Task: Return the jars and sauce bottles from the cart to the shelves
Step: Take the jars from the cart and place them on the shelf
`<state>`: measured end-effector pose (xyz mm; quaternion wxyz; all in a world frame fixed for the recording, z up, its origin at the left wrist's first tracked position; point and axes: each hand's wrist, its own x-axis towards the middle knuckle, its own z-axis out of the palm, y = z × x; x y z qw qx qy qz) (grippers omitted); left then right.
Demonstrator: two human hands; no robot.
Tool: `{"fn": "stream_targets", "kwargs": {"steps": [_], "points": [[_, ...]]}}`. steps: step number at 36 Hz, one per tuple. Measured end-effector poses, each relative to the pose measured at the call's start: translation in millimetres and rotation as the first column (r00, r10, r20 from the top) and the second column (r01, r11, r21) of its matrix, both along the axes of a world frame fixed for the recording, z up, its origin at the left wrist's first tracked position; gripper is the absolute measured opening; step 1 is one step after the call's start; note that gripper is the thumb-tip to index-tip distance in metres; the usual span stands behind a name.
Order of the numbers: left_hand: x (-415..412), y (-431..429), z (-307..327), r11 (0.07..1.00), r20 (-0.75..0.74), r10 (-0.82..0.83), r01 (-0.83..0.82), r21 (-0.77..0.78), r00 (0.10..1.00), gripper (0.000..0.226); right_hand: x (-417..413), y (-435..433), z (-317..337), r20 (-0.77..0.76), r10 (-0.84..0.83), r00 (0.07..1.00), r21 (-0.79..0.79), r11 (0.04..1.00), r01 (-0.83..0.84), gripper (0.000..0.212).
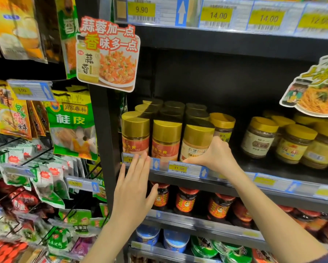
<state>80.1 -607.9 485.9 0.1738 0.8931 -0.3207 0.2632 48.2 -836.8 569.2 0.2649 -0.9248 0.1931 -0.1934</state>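
A gold-lidded jar with a pale label (196, 138) stands at the front edge of the middle shelf (269, 182). My right hand (219, 155) is wrapped around its lower right side. Two gold-lidded jars with red labels (166, 140) stand beside it on the left, with more jars in rows behind. My left hand (133, 188) hovers flat and open in front of the shelf's price strip, below the leftmost red-label jar (135, 133), holding nothing. The cart is out of view.
Shorter yellow-lidded jars (260, 137) fill the shelf's right side. Red-capped sauce jars (185, 200) line the shelf below. Hanging spice packets (72, 126) crowd the racks at left. A garlic promo sign (108, 54) juts out above the jars.
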Motion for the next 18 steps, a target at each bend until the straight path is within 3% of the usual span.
{"fn": "stream_targets", "kwargs": {"steps": [5,12,18], "points": [[-1,1,1,1.000,-0.006,-0.013,0.013,0.009,1.000,0.082,-1,0,-1,-0.016,-0.012,1.000,0.000,1.000,0.012,0.125],[-6,6,9,0.997,-0.019,-0.003,0.005,0.076,1.000,0.080,-21,2,16,-0.005,0.024,1.000,0.116,0.993,-0.024,0.118],[-15,16,25,0.992,-0.021,-0.039,0.042,0.122,0.999,0.080,-57,9,34,0.017,0.009,1.000,0.075,0.997,-0.011,0.101]]}}
